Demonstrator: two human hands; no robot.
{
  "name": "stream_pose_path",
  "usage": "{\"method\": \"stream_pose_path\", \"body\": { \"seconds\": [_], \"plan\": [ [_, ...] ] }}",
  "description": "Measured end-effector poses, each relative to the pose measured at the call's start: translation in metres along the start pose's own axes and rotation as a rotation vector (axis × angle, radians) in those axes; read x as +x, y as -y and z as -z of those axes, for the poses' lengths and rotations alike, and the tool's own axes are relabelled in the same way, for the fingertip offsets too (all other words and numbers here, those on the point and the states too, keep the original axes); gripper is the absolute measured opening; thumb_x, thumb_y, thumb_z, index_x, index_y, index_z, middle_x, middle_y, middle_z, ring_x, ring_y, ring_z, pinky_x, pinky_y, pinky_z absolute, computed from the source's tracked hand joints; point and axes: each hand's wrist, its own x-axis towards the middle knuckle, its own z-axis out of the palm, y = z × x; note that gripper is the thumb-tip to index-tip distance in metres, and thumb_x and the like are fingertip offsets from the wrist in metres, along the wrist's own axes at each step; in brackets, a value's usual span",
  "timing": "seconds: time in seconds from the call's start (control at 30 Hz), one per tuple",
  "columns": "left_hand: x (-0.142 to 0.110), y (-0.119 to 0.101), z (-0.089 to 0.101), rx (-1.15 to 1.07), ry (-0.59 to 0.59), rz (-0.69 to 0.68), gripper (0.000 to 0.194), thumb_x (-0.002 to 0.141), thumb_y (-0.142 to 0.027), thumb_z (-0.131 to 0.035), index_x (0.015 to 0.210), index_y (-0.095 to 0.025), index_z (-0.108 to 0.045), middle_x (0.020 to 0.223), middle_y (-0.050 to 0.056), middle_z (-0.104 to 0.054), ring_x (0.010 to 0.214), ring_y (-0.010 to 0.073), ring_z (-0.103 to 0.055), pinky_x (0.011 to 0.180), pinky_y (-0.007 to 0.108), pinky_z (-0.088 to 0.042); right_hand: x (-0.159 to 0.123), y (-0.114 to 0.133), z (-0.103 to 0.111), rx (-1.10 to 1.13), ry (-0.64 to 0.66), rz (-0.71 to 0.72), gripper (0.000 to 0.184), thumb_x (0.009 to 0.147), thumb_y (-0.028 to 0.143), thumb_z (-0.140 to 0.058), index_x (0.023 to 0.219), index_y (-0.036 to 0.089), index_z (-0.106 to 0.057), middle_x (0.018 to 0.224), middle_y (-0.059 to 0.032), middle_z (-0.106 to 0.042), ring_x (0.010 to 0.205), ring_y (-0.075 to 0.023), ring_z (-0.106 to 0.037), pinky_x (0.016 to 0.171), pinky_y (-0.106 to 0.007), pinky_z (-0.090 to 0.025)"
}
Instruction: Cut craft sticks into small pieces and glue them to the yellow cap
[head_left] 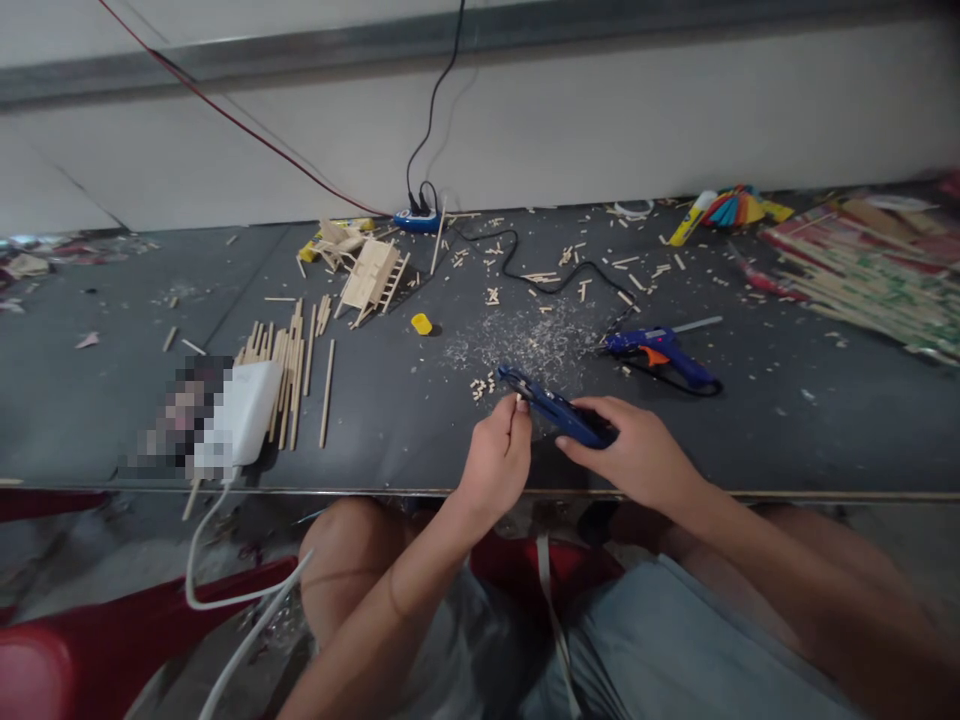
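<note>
My right hand (637,445) is closed round the handles of a blue hand cutter (553,408) that looks like shears or pliers, its head pointing up and left. My left hand (496,455) pinches the end of a small wooden stick (519,399) at the cutter's jaws; most of the stick is hidden by the fingers. Just beyond the cutter's head is a small heap of short cut wooden bits (482,386). A blue glue gun (667,358) with an orange trigger lies on the dark table (405,420) to the right.
Wooden sticks (300,380) lie left, beside a white power bank (251,410) with a white cable. Behind them stands a small wooden model (369,275). A yellow cap (421,324), glue shreds (525,340), a blue power strip (417,219) and bundled sticks (870,275) lie farther back.
</note>
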Motion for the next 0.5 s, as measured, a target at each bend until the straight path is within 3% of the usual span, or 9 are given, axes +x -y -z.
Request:
{"method": "stream_pose_path", "body": {
  "seconds": [0.1,0.5],
  "plan": [
    [0.004,0.001,-0.002,-0.005,-0.026,0.024,0.029,0.092,-0.035,-0.032,0.071,-0.018,-0.042,0.056,-0.005,-0.041,0.052,0.0082,-0.037,0.053,0.022,-0.028,0.005,0.0,0.001,-0.02,-0.004,0.017,0.036,0.073,0.046,-0.063,0.099,0.021,-0.065,0.097,-0.0043,-0.069,0.088,-0.022,-0.063,0.079,-0.033,-0.047],
    [0.014,0.004,-0.006,-0.056,-0.049,0.056,0.03,0.092,-0.035,-0.033,0.081,-0.017,-0.053,0.058,-0.005,-0.047,0.054,0.0092,-0.041,0.056,0.022,-0.031,0.023,0.007,0.015,-0.255,0.216,-0.022,0.054,0.081,0.067,-0.039,0.084,0.022,-0.069,0.075,-0.006,-0.071,0.071,-0.0244,-0.065,0.058,-0.03,-0.04]
  ]
}}
